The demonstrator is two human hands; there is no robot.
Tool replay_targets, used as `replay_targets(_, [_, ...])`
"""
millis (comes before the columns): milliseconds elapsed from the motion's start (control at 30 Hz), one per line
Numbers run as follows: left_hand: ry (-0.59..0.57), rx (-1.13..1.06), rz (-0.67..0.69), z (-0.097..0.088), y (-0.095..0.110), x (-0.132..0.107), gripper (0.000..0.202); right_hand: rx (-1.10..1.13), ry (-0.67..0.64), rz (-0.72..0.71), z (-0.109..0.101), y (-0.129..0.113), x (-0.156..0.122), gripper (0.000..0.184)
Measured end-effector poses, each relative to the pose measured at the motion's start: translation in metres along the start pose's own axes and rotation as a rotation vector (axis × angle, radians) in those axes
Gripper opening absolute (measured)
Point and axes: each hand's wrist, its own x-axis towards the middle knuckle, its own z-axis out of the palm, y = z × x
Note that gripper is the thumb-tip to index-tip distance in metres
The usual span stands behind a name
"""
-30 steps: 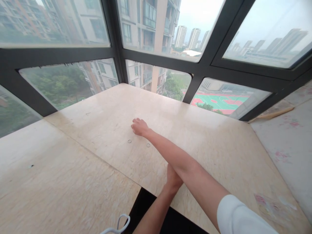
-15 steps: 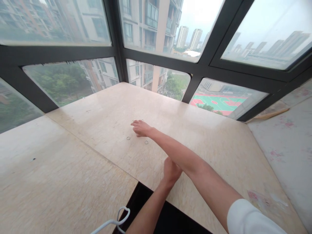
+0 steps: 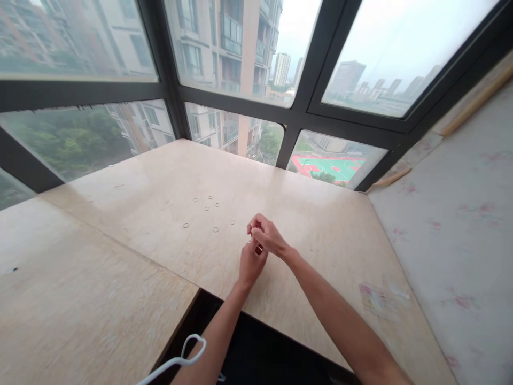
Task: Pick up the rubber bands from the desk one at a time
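My right hand is curled shut over the top of my left hand, fingers pinched. Just below it, my left hand is closed, its fingertips partly hidden behind the right. Thin pale ring edges show at the fingers of both hands; whether they are worn or gripped is hard to make out. To the left, several small thin rings lie flat and apart on the stone-patterned counter, among them a ring, a ring and a ring closest to my hands.
A clear plastic packet lies on the right of the counter. A white cable loops beside my left forearm, over the dark opening at the counter's front edge. Dark-framed windows and a flowered wall bound the surface.
My right hand has drawn back from the rings to my left hand, and the two now meet. More rings on the counter are uncovered. The view has turned right.
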Motion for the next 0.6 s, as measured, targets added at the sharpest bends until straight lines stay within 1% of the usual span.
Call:
replay_targets(33, [0.023, -0.017, 0.032, 0.0, -0.001, 0.0, 0.009, 0.162, 0.048, 0.042, -0.009, -0.001, -0.016, 0.008])
replay_targets(100, [0.05, -0.044, 0.072, 0.001, -0.002, 0.001, 0.008, 0.374, 0.138, 0.082, -0.025, -0.002, -0.046, 0.009])
replay_targets(167, [0.061, -0.05, 0.078, 0.001, -0.002, 0.002, 0.01, 0.492, 0.229, 0.092, -0.038, -0.002, -0.075, 0.012])
replay_targets(233, [0.066, -0.04, 0.072, 0.001, -0.003, 0.002, 0.01, 0.553, 0.309, 0.103, -0.048, -0.001, -0.104, 0.016])
replay_targets(333, [0.057, -0.027, 0.067, -0.001, -0.003, -0.001, 0.012, 0.534, 0.404, 0.142, -0.059, 0.0, -0.147, 0.02])
replay_targets(467, [0.04, -0.043, 0.068, -0.004, -0.002, -0.007, 0.017, 0.395, 0.528, 0.244, -0.076, -0.002, -0.202, 0.03])
replay_targets(600, [0.036, -0.041, 0.034, -0.005, -0.001, -0.008, 0.023, 0.223, 0.689, 0.333, -0.099, -0.004, -0.25, 0.033])
